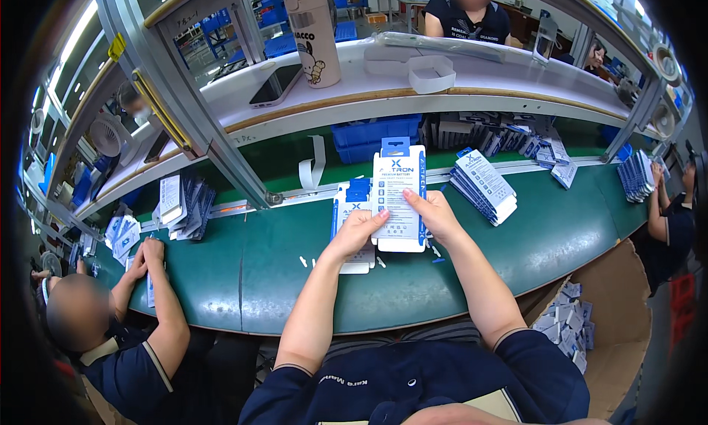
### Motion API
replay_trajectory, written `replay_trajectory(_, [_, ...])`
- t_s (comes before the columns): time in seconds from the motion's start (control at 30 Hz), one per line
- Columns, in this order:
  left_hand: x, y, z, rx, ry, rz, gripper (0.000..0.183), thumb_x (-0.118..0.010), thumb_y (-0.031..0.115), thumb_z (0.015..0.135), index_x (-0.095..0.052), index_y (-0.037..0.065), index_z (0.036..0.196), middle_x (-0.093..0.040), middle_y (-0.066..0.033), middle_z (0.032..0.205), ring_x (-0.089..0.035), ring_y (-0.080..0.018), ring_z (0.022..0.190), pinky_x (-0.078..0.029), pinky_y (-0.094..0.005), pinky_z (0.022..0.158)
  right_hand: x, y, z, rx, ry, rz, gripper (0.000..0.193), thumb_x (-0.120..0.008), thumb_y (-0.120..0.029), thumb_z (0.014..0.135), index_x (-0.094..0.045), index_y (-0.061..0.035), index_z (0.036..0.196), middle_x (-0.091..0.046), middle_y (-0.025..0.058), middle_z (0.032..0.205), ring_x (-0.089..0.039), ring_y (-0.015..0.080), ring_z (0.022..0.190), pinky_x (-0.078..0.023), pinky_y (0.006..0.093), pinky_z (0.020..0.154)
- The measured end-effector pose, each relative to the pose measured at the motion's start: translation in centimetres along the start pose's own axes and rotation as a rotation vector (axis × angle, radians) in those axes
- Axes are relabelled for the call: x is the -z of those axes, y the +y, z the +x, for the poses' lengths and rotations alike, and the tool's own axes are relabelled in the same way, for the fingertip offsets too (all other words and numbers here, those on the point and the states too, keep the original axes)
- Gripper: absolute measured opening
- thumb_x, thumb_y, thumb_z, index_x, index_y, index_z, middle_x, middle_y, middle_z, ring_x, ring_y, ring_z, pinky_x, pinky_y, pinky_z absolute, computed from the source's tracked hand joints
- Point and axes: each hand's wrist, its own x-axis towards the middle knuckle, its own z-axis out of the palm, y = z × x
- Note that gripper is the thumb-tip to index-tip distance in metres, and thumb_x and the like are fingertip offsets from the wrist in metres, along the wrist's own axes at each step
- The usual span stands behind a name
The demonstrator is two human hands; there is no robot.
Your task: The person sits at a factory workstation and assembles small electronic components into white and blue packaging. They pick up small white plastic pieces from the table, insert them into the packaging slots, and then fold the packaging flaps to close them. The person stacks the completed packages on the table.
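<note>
Between my two hands is a flat white and blue cardboard box (398,174) with a hanging tab at its top, held upright over the green bench. My left hand (355,233) grips its lower left edge, thumb on the printed front. On the right edge, my right hand (435,215) closes round it with the thumb also on the front. Behind and to the left lies another stack of similar boxes (343,207), partly covered by the held one. Small white cut-out scraps (380,262) lie on the bench around it.
To the right a fanned stack of flat boxes (483,187) lies on the green bench (287,277). A blue bin (369,137) stands under the shelf, which carries a tumbler (313,42) and a phone (276,84). At lower right is a carton (616,329) of boxes. Co-workers sit on both sides.
</note>
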Motion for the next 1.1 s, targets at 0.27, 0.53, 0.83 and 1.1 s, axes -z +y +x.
replay_trajectory(0.27, [0.4,0.3,0.3,-0.078,0.314,-0.142,0.045,-0.046,0.038,0.097,-0.065,-0.002,0.092,-0.067,-0.0068,0.086,-0.061,-0.0097,0.076,-0.047,-0.0233,0.067,-1.0,0.0,-0.6,-0.213,-0.282,-0.330,0.037,-0.059,-0.033,0.091,-0.067,0.0017,0.097,-0.068,0.0077,0.086,-0.063,0.0133,0.077,-0.050,0.0268,0.071])
replay_trajectory(0.53, [-1.0,-0.4,0.2,0.034,0.015,0.076,0.042,-0.049,0.035,0.096,-0.064,-0.004,0.095,-0.066,-0.0055,0.089,-0.059,-0.0092,0.080,-0.048,-0.0248,0.069,1.0,0.2,0.8,-0.024,0.124,-0.096,0.042,-0.053,-0.036,0.093,-0.066,0.0012,0.079,-0.066,0.0064,0.075,-0.060,0.0093,0.065,-0.047,0.0231,0.060])
replay_trajectory(0.83, [-0.6,-0.3,0.8,-0.124,0.283,-0.010,0.043,-0.047,0.035,0.097,-0.064,-0.005,0.092,-0.066,-0.0071,0.088,-0.059,-0.0093,0.078,-0.047,-0.0231,0.071,1.4,1.3,0.8,-0.127,-0.106,-0.537,0.046,-0.060,-0.044,0.088,-0.068,0.0006,0.077,-0.062,0.0014,0.064,-0.051,0.0063,0.051,-0.041,0.0252,0.048])
replay_trajectory(1.1, [0.4,0.6,0.6,-0.143,0.495,-0.105,0.047,-0.046,0.038,0.097,-0.066,-0.003,0.087,-0.066,-0.0071,0.082,-0.058,-0.0083,0.074,-0.044,-0.0215,0.066,-1.1,-0.1,-0.8,-0.207,-0.441,-0.517,0.046,-0.049,-0.039,0.095,-0.064,0.0045,0.100,-0.067,0.0108,0.091,-0.061,0.0146,0.084,-0.047,0.0283,0.078])
